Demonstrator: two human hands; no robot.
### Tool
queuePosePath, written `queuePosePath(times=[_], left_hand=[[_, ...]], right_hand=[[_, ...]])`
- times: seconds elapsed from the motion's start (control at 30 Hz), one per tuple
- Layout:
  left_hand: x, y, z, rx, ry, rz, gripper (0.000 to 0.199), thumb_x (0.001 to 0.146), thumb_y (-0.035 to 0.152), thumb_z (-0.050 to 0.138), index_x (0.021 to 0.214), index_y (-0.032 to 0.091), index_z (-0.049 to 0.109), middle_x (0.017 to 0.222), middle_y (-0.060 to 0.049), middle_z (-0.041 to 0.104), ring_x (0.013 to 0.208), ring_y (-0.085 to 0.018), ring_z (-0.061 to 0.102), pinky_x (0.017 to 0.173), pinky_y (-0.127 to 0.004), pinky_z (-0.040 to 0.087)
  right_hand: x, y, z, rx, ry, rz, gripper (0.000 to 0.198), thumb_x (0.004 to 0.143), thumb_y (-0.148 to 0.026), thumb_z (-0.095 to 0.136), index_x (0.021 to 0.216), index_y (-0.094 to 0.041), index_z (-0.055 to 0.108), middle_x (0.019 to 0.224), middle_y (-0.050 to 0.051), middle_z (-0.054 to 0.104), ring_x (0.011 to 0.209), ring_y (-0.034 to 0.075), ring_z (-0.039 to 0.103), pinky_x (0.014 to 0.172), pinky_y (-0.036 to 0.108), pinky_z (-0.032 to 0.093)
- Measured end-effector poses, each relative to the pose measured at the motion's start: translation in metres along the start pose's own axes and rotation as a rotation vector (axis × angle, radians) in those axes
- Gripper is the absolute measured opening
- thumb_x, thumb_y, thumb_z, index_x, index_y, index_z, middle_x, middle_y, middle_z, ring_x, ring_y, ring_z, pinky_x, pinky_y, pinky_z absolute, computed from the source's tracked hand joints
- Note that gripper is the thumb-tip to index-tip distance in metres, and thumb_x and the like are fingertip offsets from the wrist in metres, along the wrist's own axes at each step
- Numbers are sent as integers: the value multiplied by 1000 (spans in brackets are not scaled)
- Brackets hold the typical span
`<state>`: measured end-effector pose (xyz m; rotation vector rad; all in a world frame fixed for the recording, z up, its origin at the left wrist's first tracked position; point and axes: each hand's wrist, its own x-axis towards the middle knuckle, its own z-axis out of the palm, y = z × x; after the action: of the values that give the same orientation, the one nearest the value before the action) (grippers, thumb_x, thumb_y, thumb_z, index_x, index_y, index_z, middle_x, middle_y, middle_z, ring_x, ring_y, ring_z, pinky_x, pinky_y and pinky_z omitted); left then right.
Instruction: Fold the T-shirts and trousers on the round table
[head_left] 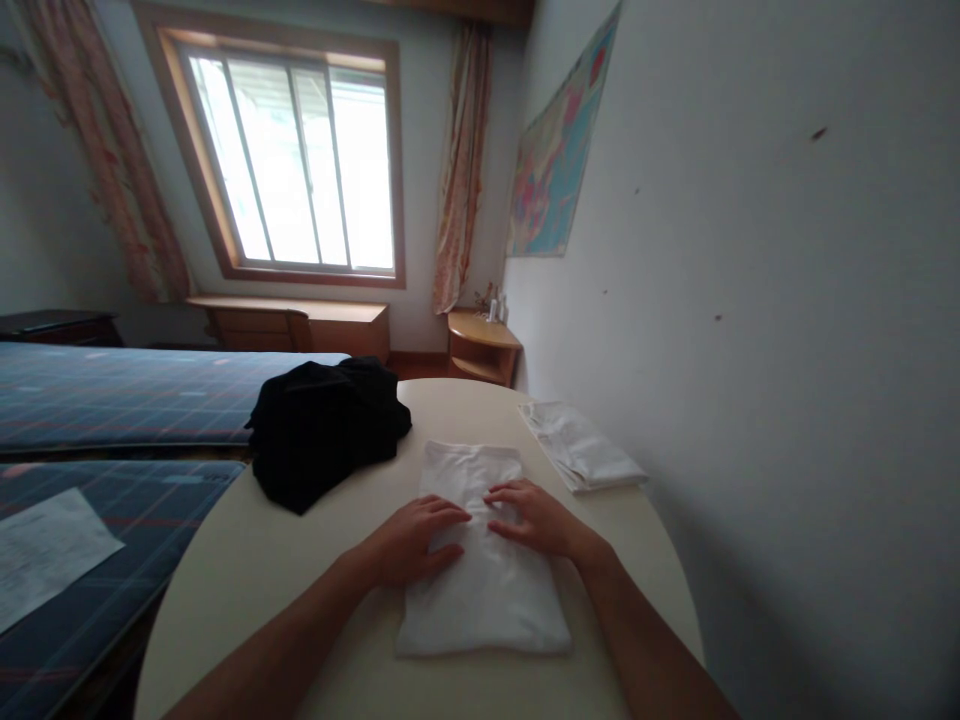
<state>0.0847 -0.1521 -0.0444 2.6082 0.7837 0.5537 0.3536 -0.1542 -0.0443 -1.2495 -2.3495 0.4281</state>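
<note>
A white garment [487, 605], folded into a long flat rectangle, lies on the pale round table [330, 610] in front of me. My left hand [416, 540] rests on its left side, fingers stretched out and thumb apart. On the right side, my right hand [536, 518] lies with its fingers spread over the cloth. The fingertips of both hands point toward each other near the middle, with a small gap between them. Neither hand grips the fabric. Slight wrinkles show in the cloth around the fingers.
A crumpled black cloth [322, 430] sits at the table's left edge. Another folded white cloth [585, 448] lies at the right edge near the wall [787, 400]. Beds with plaid mattresses [150, 400] stand to the left, one bearing a paper sheet [52, 550].
</note>
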Motion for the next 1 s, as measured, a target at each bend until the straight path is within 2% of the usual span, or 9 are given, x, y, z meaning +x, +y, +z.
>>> queuePosePath(times=[0.1,0.2,0.27,0.37,0.43,0.57,0.67,0.8,1.0], left_hand=[[-1,7,-6,-37,-20,-39,27,90,34,57,110,24,71,96,-4,75,85,-18,68,83,-28,51],[-1,8,-4,-72,-31,-72,24,92,30,53,100,23,74,77,0,73,65,-13,65,69,-23,50],[0,2,2,-24,59,-67,24,92,30,53,103,23,73,88,-2,75,79,-16,68,79,-26,52],[3,-14,13,111,223,-78,34,92,31,56,124,25,65,132,-7,64,122,-25,56,106,-40,43],[4,-26,18,174,253,-135,41,91,30,56,131,24,61,141,-9,56,131,-28,49,112,-47,37],[7,-41,19,165,224,-206,32,93,28,54,121,22,67,127,-8,66,120,-26,58,108,-45,42],[8,-48,19,157,281,-236,29,93,24,52,116,22,69,121,-7,69,113,-24,61,104,-41,45],[8,-61,23,191,368,-311,38,90,19,53,126,19,64,132,-9,63,124,-25,54,109,-41,41],[13,-71,23,121,364,-416,45,84,17,59,129,13,61,122,-11,68,117,-24,58,107,-36,41]], right_hand=[[-2,-7,-7,92,-42,44,35,87,-46,63,108,-21,75,101,7,76,92,22,68,84,32,51],[-2,-10,-8,211,-128,100,35,91,-46,57,101,-19,76,81,3,76,71,17,67,66,26,49],[0,-7,-4,197,-89,110,32,91,-44,56,99,-19,76,80,3,75,71,17,66,68,26,50],[4,2,5,69,94,117,29,90,-36,59,110,-20,73,109,9,72,101,21,64,93,33,47],[6,10,10,9,148,142,34,90,-32,58,119,-18,69,126,12,65,119,23,56,106,37,40],[7,20,14,-45,104,199,35,92,-29,53,122,-16,67,125,12,66,121,23,55,108,36,38],[7,22,15,-99,94,237,37,94,-26,50,125,-14,65,129,13,64,123,24,54,110,36,35],[6,25,15,-172,100,270,39,93,-25,50,128,-13,63,131,15,63,123,24,54,110,35,34],[9,26,12,-214,115,364,38,89,-24,54,123,-10,65,121,15,65,117,23,55,105,31,36]])
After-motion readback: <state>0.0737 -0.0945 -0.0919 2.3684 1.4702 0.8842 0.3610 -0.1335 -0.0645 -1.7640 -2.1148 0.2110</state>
